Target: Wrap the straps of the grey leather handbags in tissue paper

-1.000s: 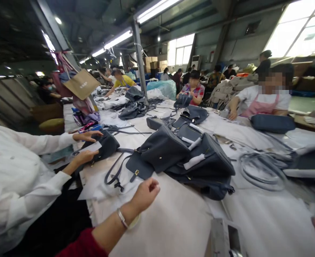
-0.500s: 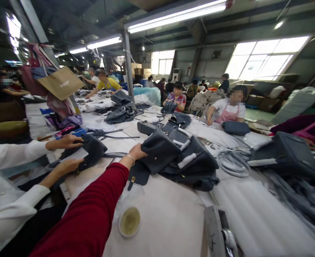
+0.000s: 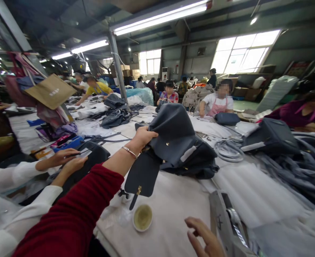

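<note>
My left hand (image 3: 144, 137), in a red sleeve with a bracelet at the wrist, is closed on the edge of a dark navy handbag (image 3: 173, 125). The bag is lifted and tilted, and its flap (image 3: 143, 175) with a gold buckle and short strap hangs down below my wrist. Behind it lie more navy bags (image 3: 202, 157) in a pile, partly covered by the held one. My right hand (image 3: 204, 237) is at the bottom edge, fingers apart and holding nothing, beside a grey metal device (image 3: 227, 221). Between my hands stands a small white dish (image 3: 142, 217) with yellowish contents.
At my left a co-worker's hands (image 3: 71, 160) hold a dark bag piece and a white slip. A coil of grey cord (image 3: 229, 150), white padded sheeting (image 3: 259, 192) and a navy bag (image 3: 271, 137) lie to the right. Several people sit across the table.
My left hand has raised the bag from the pile and drawn it closer, its flap now hanging. My right hand has come into view at the bottom. The view has shifted to the right.
</note>
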Available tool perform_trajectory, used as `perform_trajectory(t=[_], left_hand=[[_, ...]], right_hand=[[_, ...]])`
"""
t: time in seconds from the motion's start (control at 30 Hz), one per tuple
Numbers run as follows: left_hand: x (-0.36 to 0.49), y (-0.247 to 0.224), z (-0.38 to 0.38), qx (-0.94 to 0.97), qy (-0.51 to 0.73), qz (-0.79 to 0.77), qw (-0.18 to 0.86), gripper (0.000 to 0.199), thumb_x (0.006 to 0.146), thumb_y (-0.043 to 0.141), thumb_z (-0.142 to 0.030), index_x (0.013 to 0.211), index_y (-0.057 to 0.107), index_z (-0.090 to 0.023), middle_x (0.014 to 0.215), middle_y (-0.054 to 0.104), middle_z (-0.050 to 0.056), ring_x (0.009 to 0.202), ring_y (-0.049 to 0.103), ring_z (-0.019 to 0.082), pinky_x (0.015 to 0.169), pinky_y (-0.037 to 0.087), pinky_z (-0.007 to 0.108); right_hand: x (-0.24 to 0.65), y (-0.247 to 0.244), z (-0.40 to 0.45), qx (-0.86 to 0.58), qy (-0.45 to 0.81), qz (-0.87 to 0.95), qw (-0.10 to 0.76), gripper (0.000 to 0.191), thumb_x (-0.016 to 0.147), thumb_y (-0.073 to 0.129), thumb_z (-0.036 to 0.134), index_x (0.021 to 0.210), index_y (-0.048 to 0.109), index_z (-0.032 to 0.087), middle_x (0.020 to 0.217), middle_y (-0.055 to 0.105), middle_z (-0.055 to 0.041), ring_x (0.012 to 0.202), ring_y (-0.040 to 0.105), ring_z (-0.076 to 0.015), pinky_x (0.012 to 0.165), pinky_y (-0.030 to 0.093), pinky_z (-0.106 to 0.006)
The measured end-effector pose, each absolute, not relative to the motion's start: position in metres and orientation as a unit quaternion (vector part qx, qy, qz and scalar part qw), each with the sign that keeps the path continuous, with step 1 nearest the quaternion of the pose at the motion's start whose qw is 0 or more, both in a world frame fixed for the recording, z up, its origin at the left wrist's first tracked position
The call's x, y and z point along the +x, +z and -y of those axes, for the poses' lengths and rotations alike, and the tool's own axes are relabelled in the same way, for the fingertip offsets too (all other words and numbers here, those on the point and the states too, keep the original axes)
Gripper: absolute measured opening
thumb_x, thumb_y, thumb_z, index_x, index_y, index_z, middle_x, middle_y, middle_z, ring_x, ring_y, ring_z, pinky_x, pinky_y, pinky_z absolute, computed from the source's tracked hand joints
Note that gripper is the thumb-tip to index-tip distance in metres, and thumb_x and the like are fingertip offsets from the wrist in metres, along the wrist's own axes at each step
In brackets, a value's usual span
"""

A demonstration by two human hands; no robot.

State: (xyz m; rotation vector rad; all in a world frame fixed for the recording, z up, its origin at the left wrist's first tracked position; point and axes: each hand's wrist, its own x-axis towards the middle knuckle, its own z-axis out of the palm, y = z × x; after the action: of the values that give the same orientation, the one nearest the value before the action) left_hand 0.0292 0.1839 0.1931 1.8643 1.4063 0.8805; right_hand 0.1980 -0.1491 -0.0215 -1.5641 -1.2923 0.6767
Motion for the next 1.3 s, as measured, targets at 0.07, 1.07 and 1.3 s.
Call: perform_trajectory(t=[0.07,1.07,1.3], left_hand=[[0.029,0.209,-0.163,0.679,0.372,-0.502,0.385,0.034,0.075,0.067,-0.027,0.101,0.068,-0.006,0.078,0.071,0.007,0.063,0.064,0.017,0.063,0.052,0.029],[-0.011,0.105,0.022,0.875,0.384,-0.171,0.240,0.121,0.060,0.083,-0.059,0.153,0.019,-0.016,0.149,0.037,0.023,0.138,0.037,0.039,0.114,0.032,0.054],[-0.055,0.024,-0.003,0.909,0.179,-0.280,0.250,0.115,0.059,0.087,-0.041,0.153,0.024,-0.018,0.107,0.070,0.010,0.098,0.066,0.029,0.103,0.043,0.052]], right_hand=[[0.205,-0.006,0.137,-0.648,0.311,0.498,0.485,0.039,0.082,0.064,0.048,0.110,0.074,0.024,0.112,0.074,-0.0143,0.102,0.071,-0.0312,0.082,0.060,-0.036],[0.217,0.122,0.133,-0.500,0.335,0.115,0.790,0.046,0.055,0.087,0.019,0.099,0.072,0.015,0.081,0.076,-0.0029,0.075,0.073,-0.0240,0.073,0.063,-0.039],[0.212,0.128,0.118,-0.464,0.303,0.130,0.822,0.046,0.062,0.084,0.018,0.106,0.072,0.018,0.091,0.077,-0.0029,0.088,0.073,-0.0220,0.086,0.061,-0.038]])
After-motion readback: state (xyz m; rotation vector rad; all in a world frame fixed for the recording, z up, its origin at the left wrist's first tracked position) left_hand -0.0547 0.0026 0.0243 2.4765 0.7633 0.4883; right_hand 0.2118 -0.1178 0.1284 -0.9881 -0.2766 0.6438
